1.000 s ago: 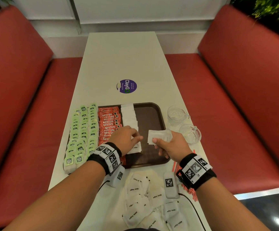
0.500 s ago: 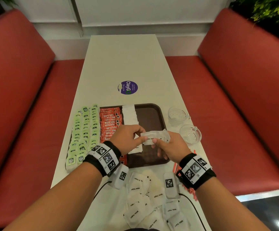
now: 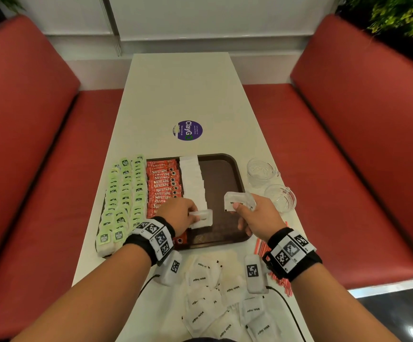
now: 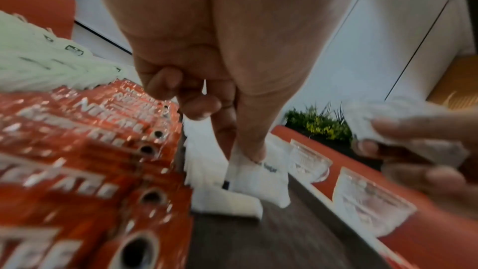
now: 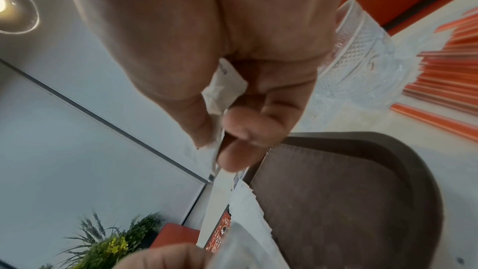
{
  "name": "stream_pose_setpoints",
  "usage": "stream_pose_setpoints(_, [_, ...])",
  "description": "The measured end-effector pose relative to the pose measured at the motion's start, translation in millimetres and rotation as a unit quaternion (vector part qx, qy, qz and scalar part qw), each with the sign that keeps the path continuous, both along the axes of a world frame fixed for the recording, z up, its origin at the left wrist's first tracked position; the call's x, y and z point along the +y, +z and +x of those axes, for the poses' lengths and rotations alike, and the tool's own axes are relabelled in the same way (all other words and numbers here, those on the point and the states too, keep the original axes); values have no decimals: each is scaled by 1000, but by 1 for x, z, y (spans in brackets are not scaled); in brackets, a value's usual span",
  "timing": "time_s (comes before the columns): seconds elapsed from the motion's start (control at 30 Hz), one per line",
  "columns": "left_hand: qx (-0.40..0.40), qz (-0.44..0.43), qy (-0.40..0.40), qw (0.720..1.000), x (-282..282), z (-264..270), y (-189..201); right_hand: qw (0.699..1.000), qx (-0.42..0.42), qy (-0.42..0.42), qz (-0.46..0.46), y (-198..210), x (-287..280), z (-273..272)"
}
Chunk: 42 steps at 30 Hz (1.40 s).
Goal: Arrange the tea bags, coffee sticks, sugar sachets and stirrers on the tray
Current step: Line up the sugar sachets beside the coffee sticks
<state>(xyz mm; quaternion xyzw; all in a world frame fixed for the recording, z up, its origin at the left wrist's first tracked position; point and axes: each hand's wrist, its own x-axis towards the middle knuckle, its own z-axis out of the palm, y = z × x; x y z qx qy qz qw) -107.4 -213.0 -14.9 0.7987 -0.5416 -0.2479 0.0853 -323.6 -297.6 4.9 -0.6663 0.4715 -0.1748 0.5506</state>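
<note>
The table (image 3: 190,95) ran long and pale between two red benches (image 3: 27,144), and the brown tray (image 3: 225,174) sat near its near end, left of centre. Green tea bags (image 3: 123,193) lay in rows along the tray's left edge, spilling toward the table's left edge. Beside them, red coffee sticks (image 3: 163,183) were stacked in a column, and a white sugar row (image 3: 191,178) ran down the tray just right of those, from the far edge toward the near one. The tray's right half showed bare brown.

At the table's near edge, a loose sugar pile (image 3: 220,299) lay scattered between the forearms. Two glass cups (image 3: 262,169) stood off the tray's right edge, and red stirrers (image 3: 272,265) lay on the table near its right edge, partly hidden by the right wrist.

The left hand (image 3: 179,213) was low over the tray, thumb and fingertips pinching one sachet (image 3: 201,218) at the near end of the sugar row; in the left wrist view that sachet (image 4: 258,179) stood on its edge, touching the tray floor. The right hand (image 3: 259,215) hung above the tray's right half, thumb and curled fingers gripping a small bunch (image 3: 237,201) of sachets clear of the tray; how many it held could not be told.
</note>
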Motion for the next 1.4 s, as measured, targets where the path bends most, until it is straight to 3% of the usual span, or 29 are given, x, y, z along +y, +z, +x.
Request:
stream_pose_setpoints(0.13, [-41, 34, 4, 999, 2, -3, -18, 1000, -1, -3, 2, 2, 1, 0])
stream_pose_setpoints(0.33, [-104, 6, 13, 995, 1, 2, -27, 1000, 1, -6, 8, 2, 1, -3])
stream_pose_setpoints(0.67, [-146, 23, -100, 984, -5, 0, -25, 1000, 10, 11, 18, 2, 4, 0])
stream_pose_setpoints(0.77, [-127, 11, -94, 987, -7, -1, -21, 1000, 1, 11, 16, 5, 6, 0])
stream_pose_setpoints(0.9, [51, -141, -46, 988, -8, -7, 3, 1000, -3, 13, 5, 8, 6, 2])
stream_pose_setpoints(1.0, [125, -188, -82, 971, -9, -17, 26, 1000, -5, 25, 1, 10, 7, 4])
stream_pose_setpoints(1.13, [113, -187, -125, 968, -11, -18, 31, 998, -4, 55, -7, 11, 9, 9])
stream_pose_setpoints(1.27, [80, -171, -51, 981, -10, -7, 27, 999, -18, 35, 12, 5, 7, 10])
stream_pose_setpoints(1.4, [27, -78, -8, 997, -1, 2, 13, 998, -21, -22, 63, 0, 1, 6])
